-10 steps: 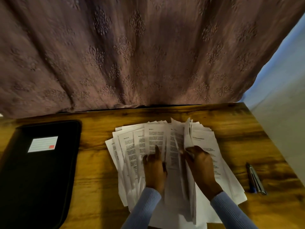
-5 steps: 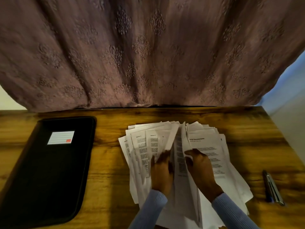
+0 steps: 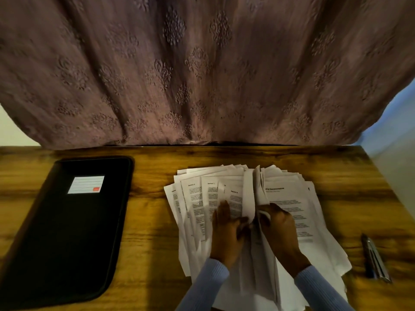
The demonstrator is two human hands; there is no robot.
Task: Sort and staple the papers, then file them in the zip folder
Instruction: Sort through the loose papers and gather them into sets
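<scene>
A fanned heap of several white printed papers point(image 3: 289, 205) covers the middle of the wooden table point(image 3: 152, 221). My left hand point(image 3: 225, 234) lies on the left part of the fan, thumb hooked on a raised sheet point(image 3: 248, 194). My right hand point(image 3: 280, 232) pinches the standing sheets beside it, fingers curled round their edge. A black zip folder point(image 3: 67, 232) with a white label lies shut at the left. A slim stapler point(image 3: 376, 259) lies at the right, clear of both hands.
A mauve patterned curtain point(image 3: 202, 75) hangs behind the table's far edge. The table's right edge runs diagonally past the stapler, with pale floor point(image 3: 395, 158) beyond. Bare wood shows between folder and papers.
The view has shifted, so everything sits further right in the frame. My hands have come closer together at the middle of the fan, and another sheet stands lifted between them.
</scene>
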